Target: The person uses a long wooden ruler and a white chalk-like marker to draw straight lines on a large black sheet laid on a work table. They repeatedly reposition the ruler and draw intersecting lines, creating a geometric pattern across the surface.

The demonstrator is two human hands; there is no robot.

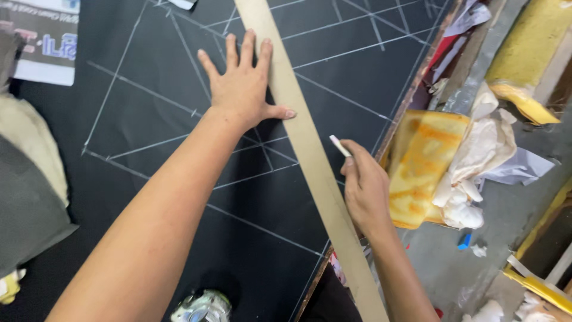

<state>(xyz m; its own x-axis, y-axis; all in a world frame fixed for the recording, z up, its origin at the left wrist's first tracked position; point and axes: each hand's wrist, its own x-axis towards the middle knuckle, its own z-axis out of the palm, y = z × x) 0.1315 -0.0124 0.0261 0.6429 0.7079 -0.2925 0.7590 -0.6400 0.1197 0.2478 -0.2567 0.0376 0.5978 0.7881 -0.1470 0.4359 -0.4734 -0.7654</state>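
- The left hand [241,89] lay flat, fingers spread wide, on the black cloth [179,149]; its thumb and the edge of its index finger pressed against the long tan straightedge [304,143], so it gripped nothing and only pinned the strip down.
- The straightedge ran slantwise across the cloth, from the top middle down toward the lower right, passing between the two hands.
- The right hand [364,188] sat just to the right of the straightedge, its grip closed narrowly on a small white chalk [339,145], whose tip pointed up and left, near the strip's edge.
- White chalk lines [149,89] crossed the cloth in a web of straight strokes.
- The cloth covered the counter, whose edge [411,95] showed at the right.
- A yellow, orange-stained sponge block [420,167] and crumpled white paper [476,161] lay beyond that edge, near the right hand.
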